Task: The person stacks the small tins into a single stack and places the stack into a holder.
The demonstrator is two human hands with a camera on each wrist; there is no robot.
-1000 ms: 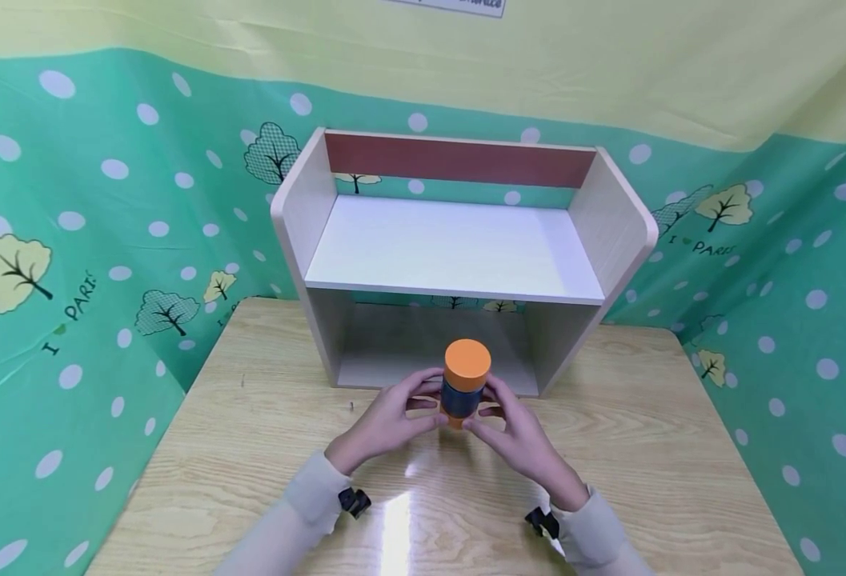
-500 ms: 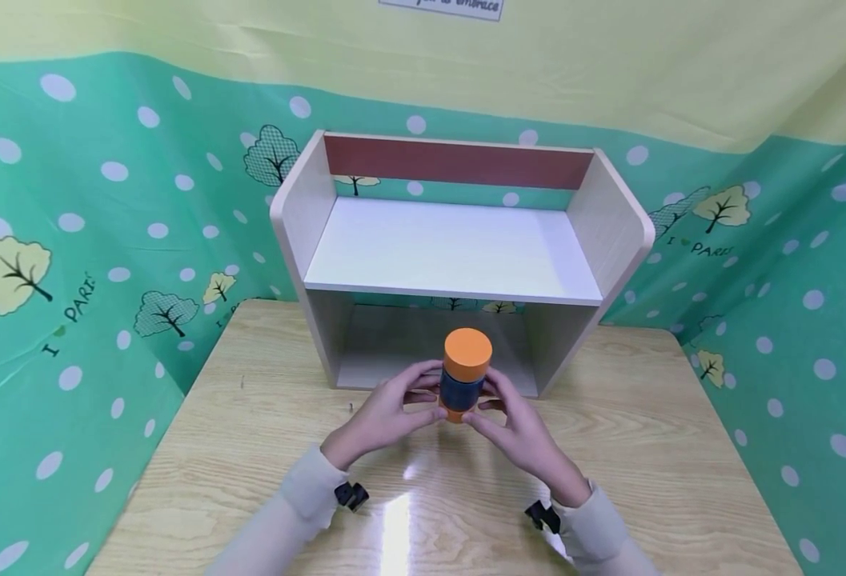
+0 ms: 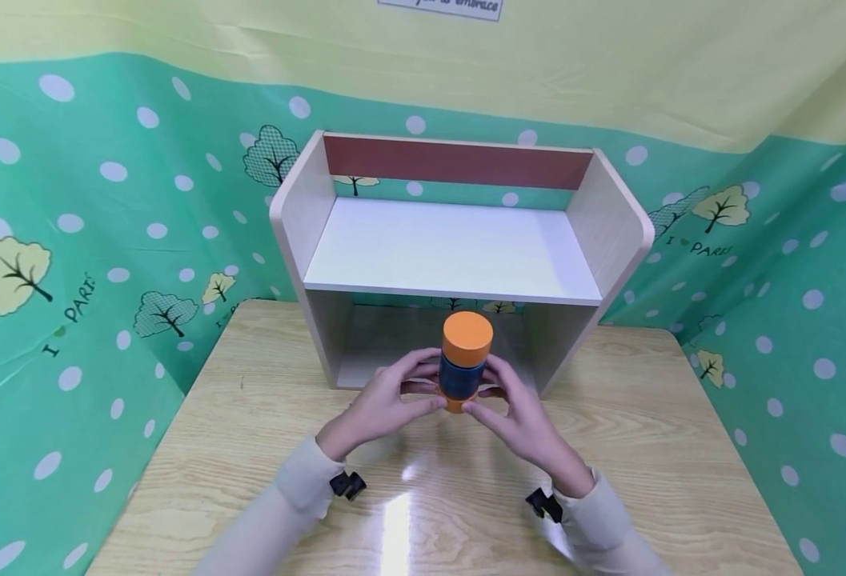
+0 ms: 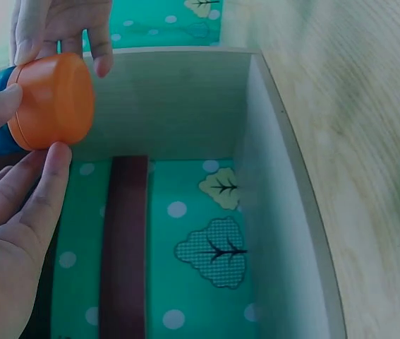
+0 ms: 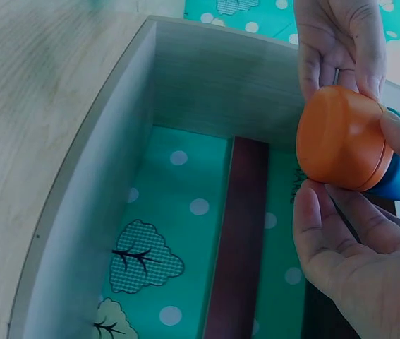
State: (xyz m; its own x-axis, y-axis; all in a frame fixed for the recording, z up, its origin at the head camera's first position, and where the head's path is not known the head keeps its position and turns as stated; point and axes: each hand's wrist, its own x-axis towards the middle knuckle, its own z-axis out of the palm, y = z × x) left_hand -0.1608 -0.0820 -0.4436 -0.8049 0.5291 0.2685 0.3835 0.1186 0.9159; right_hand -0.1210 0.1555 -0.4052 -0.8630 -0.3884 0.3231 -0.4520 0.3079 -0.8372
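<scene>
An upright jar (image 3: 461, 376) has a wide orange top, a dark blue middle and an orange base. My left hand (image 3: 386, 400) grips it low on one side, and my right hand (image 3: 519, 412) grips the other, thumbs nearly meeting in front. Both wrist views show the orange base (image 4: 55, 102) from beneath, so the jar is off the table. Fingertips press the orange base and the lower blue wall. Just behind the jar stands a two-level shelf unit (image 3: 451, 250); the jar's top overlaps the lower opening in the head view.
The shelf has pale side panels (image 3: 613, 228), a white upper board and a dark red back rail (image 3: 459, 162). It stands on a wood-grain table (image 3: 250, 464). Green dotted cloth (image 3: 127, 200) hangs behind and at both sides.
Both hands have raised the jar, which sits higher in the head view and looks slightly larger. Their hold on it stays the same. The shelf has not moved.
</scene>
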